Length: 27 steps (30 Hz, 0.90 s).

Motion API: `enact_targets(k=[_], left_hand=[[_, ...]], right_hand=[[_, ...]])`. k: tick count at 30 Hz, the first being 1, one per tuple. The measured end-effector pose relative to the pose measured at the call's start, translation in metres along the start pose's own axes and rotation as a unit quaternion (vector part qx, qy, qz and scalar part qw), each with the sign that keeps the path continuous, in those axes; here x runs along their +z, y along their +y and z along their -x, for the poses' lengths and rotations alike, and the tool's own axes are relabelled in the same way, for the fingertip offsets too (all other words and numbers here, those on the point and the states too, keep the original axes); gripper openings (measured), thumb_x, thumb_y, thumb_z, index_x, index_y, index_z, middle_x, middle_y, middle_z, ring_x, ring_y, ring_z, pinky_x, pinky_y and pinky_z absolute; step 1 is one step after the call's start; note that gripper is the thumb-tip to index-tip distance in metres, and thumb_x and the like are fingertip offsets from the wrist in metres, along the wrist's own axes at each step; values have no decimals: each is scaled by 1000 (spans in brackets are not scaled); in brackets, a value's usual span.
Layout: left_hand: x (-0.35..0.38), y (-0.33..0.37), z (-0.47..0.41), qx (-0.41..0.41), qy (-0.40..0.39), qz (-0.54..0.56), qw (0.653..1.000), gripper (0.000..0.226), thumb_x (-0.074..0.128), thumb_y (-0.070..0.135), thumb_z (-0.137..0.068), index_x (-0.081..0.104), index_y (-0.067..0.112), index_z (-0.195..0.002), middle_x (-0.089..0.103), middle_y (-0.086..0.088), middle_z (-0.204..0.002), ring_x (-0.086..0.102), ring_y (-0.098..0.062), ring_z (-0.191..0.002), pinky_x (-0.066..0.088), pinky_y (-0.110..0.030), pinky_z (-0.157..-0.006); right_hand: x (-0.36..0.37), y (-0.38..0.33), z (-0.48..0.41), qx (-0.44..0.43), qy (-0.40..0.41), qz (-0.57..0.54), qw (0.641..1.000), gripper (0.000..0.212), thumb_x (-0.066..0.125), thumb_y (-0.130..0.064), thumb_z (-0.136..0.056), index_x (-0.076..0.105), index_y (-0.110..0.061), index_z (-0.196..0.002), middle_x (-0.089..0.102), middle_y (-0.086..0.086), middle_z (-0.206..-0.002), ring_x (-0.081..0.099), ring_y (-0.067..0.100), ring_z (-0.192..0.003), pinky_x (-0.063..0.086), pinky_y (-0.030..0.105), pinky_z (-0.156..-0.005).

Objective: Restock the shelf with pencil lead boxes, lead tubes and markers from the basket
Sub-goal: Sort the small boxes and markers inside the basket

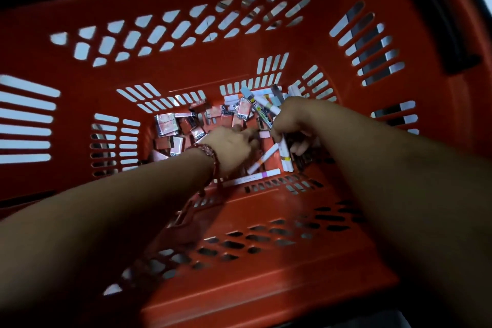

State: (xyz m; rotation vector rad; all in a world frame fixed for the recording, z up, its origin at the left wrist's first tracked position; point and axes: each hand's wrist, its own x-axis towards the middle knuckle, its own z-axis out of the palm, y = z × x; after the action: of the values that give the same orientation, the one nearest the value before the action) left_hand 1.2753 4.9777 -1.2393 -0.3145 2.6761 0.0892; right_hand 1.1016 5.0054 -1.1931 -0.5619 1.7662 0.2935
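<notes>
Both my hands reach down into a deep red plastic basket (186, 66). My right hand (291, 121) grips a bunch of white markers (286, 157) that point down toward me. My left hand (231, 145), with a red bead bracelet at the wrist, reaches to a small pink item beside the right hand; its fingertips are partly hidden. Several small pink and silver pencil lead boxes (166, 125) lie heaped on the basket floor at the left. More markers and lead tubes (262, 109) lie at the far right corner. A loose marker with a purple band (255, 177) lies near the front.
The basket's slotted red walls rise on all sides around my arms. A black handle (450, 34) runs along the right rim. A pale floor shows through the slots. The shelf is out of view.
</notes>
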Motion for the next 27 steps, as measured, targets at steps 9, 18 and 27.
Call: enact_targets(k=[9,18,27], left_hand=[[2,-65,70,-77,-98,-103,987,55,30,53,-102,42,26,-149,38,-5,-153,41,-27,-133,34,-39,-104],[19,-17,0,78,11,-77,994,59,18,18,-106,-7,15,-159,-7,-10,-168,-2,-32,-155,5,-47,-125],[25,-14,-3,54,9,-67,996,67,30,18,-104,-8,22,-158,-16,-10,-166,28,-35,-140,36,-44,-109]], right_hand=[[8,2,18,-114,181,-18,977,65,69,-14,-88,40,-8,-145,69,20,-96,70,35,-76,50,29,-51],[20,10,-4,-182,256,48,948,22,63,-26,-90,62,-13,-108,66,15,-108,59,29,-90,37,28,-70],[20,8,-5,-174,254,16,951,27,62,-28,-91,63,-14,-114,64,9,-103,57,24,-85,38,28,-68]])
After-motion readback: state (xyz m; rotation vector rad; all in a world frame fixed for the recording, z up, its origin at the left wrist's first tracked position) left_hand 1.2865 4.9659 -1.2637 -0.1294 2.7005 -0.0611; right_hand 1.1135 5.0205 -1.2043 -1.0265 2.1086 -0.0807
